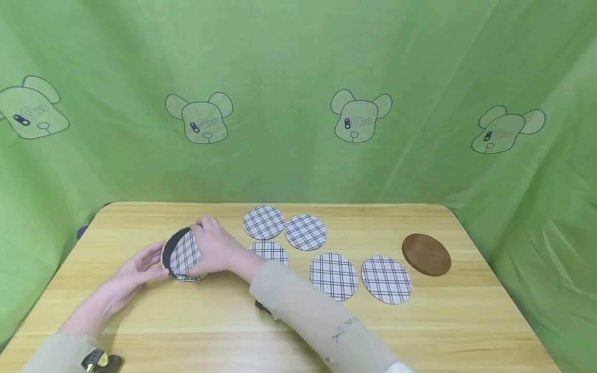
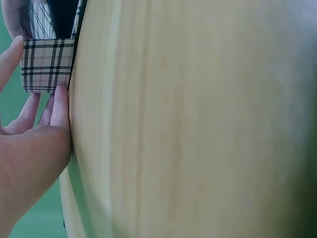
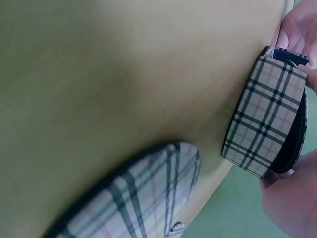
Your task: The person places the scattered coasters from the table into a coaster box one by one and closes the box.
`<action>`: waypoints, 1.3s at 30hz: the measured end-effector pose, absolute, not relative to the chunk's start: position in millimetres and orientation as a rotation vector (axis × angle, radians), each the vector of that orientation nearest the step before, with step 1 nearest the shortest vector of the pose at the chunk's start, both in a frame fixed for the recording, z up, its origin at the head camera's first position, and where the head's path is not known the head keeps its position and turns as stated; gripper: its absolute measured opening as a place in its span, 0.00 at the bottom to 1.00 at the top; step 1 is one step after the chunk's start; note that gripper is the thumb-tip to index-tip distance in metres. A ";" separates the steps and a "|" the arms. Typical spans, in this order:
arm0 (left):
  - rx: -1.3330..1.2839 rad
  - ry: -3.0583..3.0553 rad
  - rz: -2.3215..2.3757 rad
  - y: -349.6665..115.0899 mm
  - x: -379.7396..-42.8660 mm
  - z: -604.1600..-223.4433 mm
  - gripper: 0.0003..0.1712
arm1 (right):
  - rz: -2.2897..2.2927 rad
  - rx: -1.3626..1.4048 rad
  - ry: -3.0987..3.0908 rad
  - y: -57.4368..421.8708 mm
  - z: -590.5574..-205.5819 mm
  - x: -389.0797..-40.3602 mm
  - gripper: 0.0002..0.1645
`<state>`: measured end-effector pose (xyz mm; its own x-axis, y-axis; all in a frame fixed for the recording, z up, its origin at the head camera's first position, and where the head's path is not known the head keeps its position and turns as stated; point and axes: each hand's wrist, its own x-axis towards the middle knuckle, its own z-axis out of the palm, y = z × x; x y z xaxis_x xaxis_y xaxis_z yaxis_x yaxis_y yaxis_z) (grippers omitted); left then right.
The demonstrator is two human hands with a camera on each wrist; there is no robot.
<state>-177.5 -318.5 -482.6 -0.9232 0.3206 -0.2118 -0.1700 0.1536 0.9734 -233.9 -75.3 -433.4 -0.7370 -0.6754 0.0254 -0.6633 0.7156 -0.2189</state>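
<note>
A round plaid coaster holder (image 1: 169, 252) with a dark inside stands on the left of the table. My left hand (image 1: 132, 274) grips its left side, thumb and fingers on the plaid wall, as the left wrist view (image 2: 34, 144) shows. Over the holder, my right hand (image 1: 214, 247) holds a plaid coaster (image 1: 184, 255) by its edges, partly inside the rim. In the right wrist view the holder's plaid wall (image 3: 265, 114) faces me, and a dark coaster edge (image 3: 292, 144) shows tilted above it. My right palm hides part of the coaster.
Several plaid coasters lie flat: two at the back (image 1: 263, 223) (image 1: 305, 232), one partly behind my right forearm (image 1: 270, 251), two nearer the front (image 1: 333, 276) (image 1: 386, 280). A brown disc (image 1: 426, 254) lies at the right. Green cloth (image 1: 289, 166) hangs behind the table.
</note>
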 end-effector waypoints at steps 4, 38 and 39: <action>0.131 2.062 1.823 -318.5 -177.4 -482.9 0.54 | -0.401 -1.108 2.847 -75.0 -438.2 -234.3 0.67; 0.146 2.077 1.834 -319.6 -177.0 -484.1 0.53 | -0.548 -1.091 2.782 17.7 -427.5 -258.6 0.62; 0.146 2.078 1.834 -319.5 -177.0 -484.0 0.53 | -0.546 -1.089 2.780 22.2 -426.9 -259.0 0.62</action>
